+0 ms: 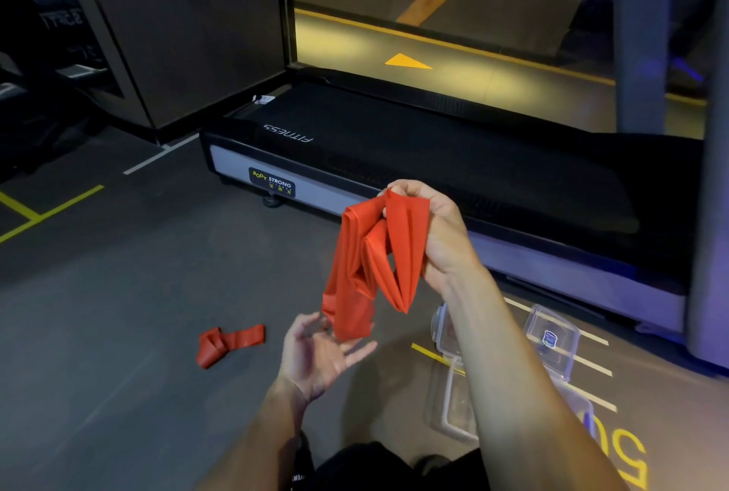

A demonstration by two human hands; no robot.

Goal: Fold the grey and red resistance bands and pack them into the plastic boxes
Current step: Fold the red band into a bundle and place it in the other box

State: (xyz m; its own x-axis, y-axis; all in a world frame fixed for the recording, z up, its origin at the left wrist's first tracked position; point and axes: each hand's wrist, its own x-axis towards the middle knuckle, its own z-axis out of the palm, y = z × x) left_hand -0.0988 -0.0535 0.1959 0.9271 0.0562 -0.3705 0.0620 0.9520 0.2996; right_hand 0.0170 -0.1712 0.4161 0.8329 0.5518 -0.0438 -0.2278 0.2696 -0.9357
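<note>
Gym floor (118, 293) scene. Red band (371, 266), partly folded, hangs from the right hand (438, 230), fingers curled round its top; the left hand (319, 356) is open beneath. Second red band (228, 342) lies loose at 9 o'clock. Plastic boxes (552, 337) at 4 o'clock appear empty; no grey band visible.

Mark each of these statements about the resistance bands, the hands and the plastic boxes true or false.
1. The right hand grips the hanging red band. True.
2. The left hand is clenched in a fist. False: its fingers are spread open beneath the band's lower end.
3. A second red band lies on the floor. True.
4. The second band is packed in a box. False: it lies left of the hands, while the clear plastic boxes sit to the right.
</note>
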